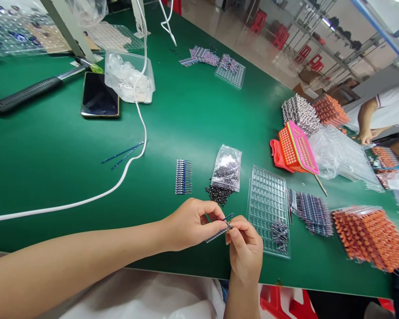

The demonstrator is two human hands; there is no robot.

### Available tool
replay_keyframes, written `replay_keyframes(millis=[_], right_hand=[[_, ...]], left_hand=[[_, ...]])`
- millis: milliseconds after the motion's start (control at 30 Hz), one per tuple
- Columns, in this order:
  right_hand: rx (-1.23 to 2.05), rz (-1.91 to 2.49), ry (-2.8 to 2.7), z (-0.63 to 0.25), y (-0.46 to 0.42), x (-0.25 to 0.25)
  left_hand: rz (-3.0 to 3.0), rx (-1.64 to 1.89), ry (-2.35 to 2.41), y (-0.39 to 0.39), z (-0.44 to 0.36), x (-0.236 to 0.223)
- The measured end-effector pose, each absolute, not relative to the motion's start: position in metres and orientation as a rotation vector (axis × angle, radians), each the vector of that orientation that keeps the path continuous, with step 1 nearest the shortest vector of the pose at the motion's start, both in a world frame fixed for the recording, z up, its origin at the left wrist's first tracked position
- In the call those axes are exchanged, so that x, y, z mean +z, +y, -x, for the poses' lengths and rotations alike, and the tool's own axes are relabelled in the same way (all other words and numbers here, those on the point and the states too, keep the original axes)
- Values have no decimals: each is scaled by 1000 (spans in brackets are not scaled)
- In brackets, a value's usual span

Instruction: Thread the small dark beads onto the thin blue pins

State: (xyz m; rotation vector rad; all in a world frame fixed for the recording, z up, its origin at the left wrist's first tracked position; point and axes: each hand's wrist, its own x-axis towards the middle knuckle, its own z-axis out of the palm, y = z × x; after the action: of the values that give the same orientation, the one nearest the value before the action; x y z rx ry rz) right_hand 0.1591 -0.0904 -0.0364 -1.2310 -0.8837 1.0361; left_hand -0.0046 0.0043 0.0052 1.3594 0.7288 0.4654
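My left hand (194, 225) is closed, thumb and fingers pinching a narrow strip of small dark parts (216, 235) above the table's front edge. My right hand (248, 248) meets it at the strip's far end, thumb and forefinger pressed together. Whatever lies between those fingertips is too small to make out. Just beyond my hands is a pile of small black beads (219, 194), spilling by a clear plastic bag (228, 166) with more inside. A row of blue and white parts with thin pins (183, 177) lies left of the bag.
Right of my hands lie a clear compartment tray (267, 208), striped strips (312, 212) and stacked orange parts (370, 237). Farther off are a pink-and-orange basket (297, 148) and a co-worker's hand (365, 135). A white cable (128, 166), phone (100, 95), hammer (29, 94) and plastic tub (142, 95) occupy the left.
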Motion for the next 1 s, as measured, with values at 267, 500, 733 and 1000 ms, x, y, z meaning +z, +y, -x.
replay_keyframes(millis=[267,500,733,1000], right_hand=[[1164,1153,-789,-159,-88,-32],[1156,1171,-767,-159,-87,-33],[1149,1189,-770,-159,-87,-33],[1177,1180,-769,-158,-86,-32]], left_hand=[[-1206,427,725,5,2,3],[-1135,445,746,4,0,-1],[-1074,461,740,3,-1,-4],[-955,394,749,6,-2,2]])
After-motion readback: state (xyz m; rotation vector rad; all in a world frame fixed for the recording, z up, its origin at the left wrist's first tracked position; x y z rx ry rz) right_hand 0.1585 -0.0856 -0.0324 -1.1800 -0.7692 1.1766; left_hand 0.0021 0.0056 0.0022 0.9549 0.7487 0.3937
